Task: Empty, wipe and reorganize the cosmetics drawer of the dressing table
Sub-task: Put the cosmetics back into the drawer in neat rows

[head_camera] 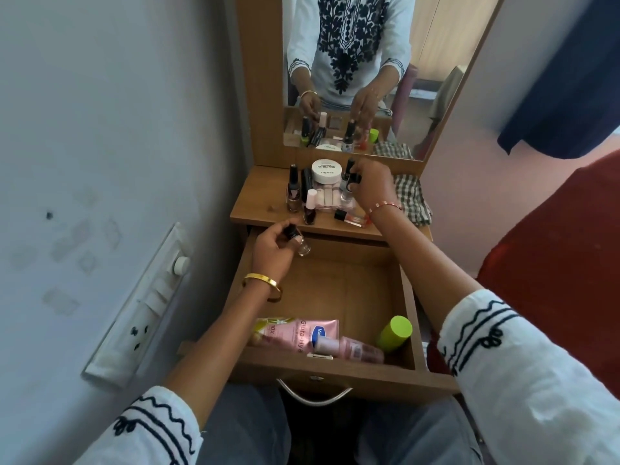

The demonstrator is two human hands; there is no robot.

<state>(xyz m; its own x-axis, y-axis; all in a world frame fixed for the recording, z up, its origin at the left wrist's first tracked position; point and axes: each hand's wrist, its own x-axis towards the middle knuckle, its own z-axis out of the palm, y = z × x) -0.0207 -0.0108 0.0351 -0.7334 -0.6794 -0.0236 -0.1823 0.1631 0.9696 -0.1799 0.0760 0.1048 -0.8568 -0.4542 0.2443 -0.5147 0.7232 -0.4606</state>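
Lotion tube [302, 333] — "Gluta-Hya"; jar [326, 170] — "NAIL POLISH"

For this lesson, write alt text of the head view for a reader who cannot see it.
Seated at a wooden dressing table, a person's left hand holds a small clear bottle over the open drawer while the right hand grips a dark-capped bottle among cosmetics on the tabletop. A pink pouch and green-capped bottle lie in the drawer.

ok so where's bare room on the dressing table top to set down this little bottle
Bare wood shows at the wooden table top's left front corner, left of the dark nail polish bottles. The middle is crowded around the white round jar; the checked cloth covers the right.
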